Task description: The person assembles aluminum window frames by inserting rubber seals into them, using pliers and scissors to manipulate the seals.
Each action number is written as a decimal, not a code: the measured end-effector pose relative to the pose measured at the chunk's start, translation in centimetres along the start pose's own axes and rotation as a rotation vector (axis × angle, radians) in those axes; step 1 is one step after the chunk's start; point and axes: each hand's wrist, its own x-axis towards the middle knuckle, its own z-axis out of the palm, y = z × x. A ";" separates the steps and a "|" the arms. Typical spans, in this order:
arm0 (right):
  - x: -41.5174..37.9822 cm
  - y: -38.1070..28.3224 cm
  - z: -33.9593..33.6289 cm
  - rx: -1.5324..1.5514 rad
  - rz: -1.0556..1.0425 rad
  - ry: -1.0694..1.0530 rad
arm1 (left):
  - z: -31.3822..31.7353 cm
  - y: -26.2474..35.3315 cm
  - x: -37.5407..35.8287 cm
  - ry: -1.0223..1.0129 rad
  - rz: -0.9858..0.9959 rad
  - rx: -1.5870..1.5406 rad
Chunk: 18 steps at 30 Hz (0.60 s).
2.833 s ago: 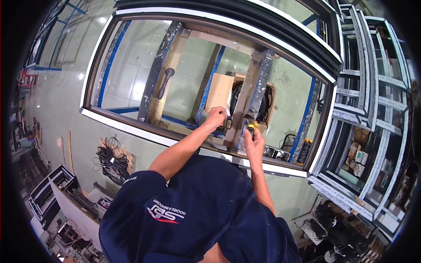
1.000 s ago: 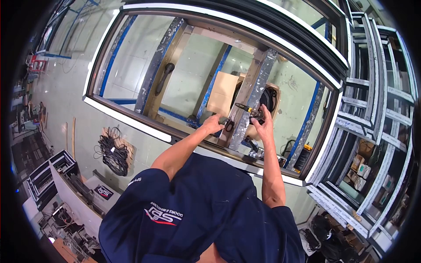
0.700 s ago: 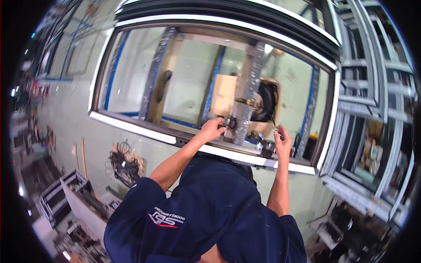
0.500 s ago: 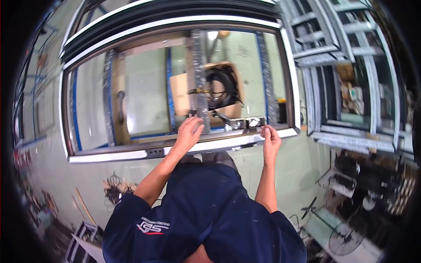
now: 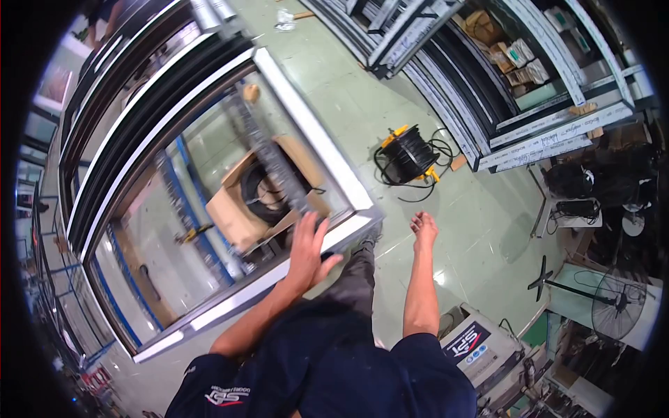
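A large window or door frame with white strips lies flat on the left. My left hand rests on or just over its near edge by the right corner, fingers stretched, nothing held. Off to the right, my right hand hangs above the floor, apart from the frame. Its fingers curl loosely with gaps between them, and no object shows in it. Below the frame's opening sits a cardboard box with a coil of black cable or hose in it.
A black cable reel with yellow parts stands on the floor ahead. Wrapped frames lean at the upper right. A fan and a machine with an SPT label are at the lower right. Another person is at the upper left.
My view has turned right, bringing the cable reel into sight. My right hand has left the frame's near edge. My left hand is now by the frame's right corner, fingers spread.
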 end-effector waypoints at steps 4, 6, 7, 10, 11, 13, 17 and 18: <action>16.6 2.5 -1.0 -0.217 0.174 -0.110 | 6.0 1.2 4.7 0.006 -0.201 0.168; 23.1 2.7 0.0 -0.317 0.237 -0.217 | 7.7 1.3 6.1 -0.011 -0.239 0.379; 25.9 3.5 1.0 -0.371 0.267 -0.258 | 8.4 1.3 6.7 -0.009 -0.233 0.488; 32.2 6.5 5.2 -0.476 0.360 -0.443 | 9.2 1.7 7.8 -0.073 -0.375 0.572; 34.0 7.9 6.8 -0.450 0.409 -0.463 | 9.8 1.5 7.4 -0.037 -0.381 0.588; 37.6 11.0 9.6 -0.392 0.497 -0.488 | 10.1 1.0 6.9 -0.060 -0.377 0.630; 41.4 15.8 15.6 -0.301 0.631 -0.288 | 10.4 0.1 5.7 -0.029 -0.342 0.635; 42.0 16.8 16.7 -0.304 0.647 -0.249 | 10.0 0.5 6.3 -0.071 -0.346 0.593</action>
